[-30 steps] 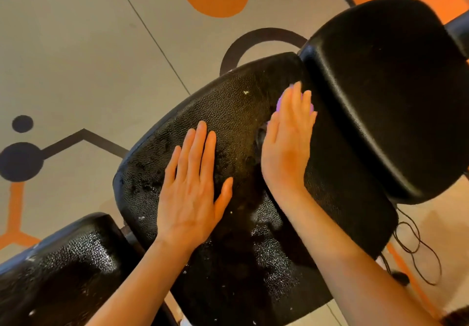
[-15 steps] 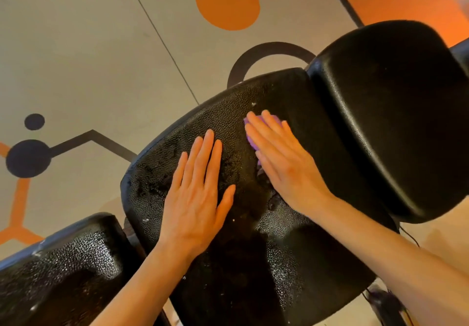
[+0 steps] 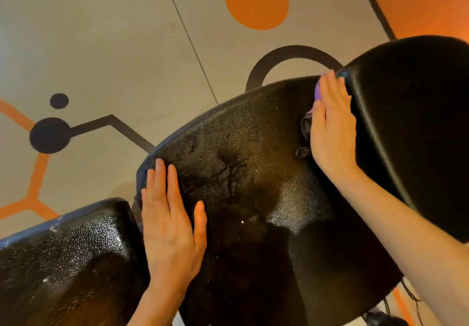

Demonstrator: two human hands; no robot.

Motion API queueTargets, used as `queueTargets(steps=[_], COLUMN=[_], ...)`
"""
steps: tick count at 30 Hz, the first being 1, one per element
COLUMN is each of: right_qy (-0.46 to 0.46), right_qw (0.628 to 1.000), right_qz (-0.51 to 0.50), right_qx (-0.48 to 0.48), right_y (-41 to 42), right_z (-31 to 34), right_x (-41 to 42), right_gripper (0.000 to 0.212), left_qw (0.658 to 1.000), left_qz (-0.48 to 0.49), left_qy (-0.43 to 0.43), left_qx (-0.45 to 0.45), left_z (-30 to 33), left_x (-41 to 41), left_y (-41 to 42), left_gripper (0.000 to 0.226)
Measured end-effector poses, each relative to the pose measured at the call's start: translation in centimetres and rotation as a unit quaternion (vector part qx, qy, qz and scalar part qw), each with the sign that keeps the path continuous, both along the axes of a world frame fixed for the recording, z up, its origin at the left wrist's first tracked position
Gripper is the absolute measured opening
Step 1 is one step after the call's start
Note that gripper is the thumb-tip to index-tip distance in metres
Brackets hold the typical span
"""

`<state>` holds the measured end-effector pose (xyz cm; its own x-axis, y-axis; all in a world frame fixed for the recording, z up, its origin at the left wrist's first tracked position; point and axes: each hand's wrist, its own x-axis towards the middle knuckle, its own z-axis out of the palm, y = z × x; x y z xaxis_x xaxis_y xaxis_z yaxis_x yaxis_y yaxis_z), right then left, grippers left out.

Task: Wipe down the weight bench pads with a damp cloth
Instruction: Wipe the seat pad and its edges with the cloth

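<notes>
A black textured middle bench pad (image 3: 253,173) fills the centre, with wet streaks on it. My left hand (image 3: 170,224) lies flat on its near left part, fingers straight. At the pad's far right corner my right hand (image 3: 332,127) presses flat on a purple cloth (image 3: 317,92), of which only a strip shows beside the fingers. Above it rises a smooth black pad (image 3: 418,127) on the right. Another black pad (image 3: 66,262) lies at the lower left.
The floor (image 3: 101,46) is beige with an orange circle (image 3: 256,1), black lines and dots, and orange lines at the left. A thin black cable (image 3: 411,303) hangs under the bench at the lower right.
My right hand slid the purple cloth from the pad's middle back up to its far right corner. My left hand shifted toward the pad's left edge.
</notes>
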<state>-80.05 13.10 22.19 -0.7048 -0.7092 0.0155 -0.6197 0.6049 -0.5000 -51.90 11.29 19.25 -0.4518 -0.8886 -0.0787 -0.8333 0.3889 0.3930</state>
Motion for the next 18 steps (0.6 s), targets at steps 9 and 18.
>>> queueTargets(steps=[9, 18], right_qy=[0.085, 0.122], right_qw=[0.957, 0.903], right_qz=[0.278, 0.412], right_qx=[0.006, -0.006], right_y=[-3.0, -5.3], right_z=[-0.2, -1.0], right_x=[3.3, 6.3], right_gripper=[0.046, 0.043], left_qw=[1.000, 1.000], left_qz=[0.000, 0.005], left_qy=[0.013, 0.019], left_qx=[0.001, -0.018], left_z=[0.1, -0.3], left_x=[0.0, 0.2], left_y=[-0.2, 0.0], left_gripper=[0.069, 0.067])
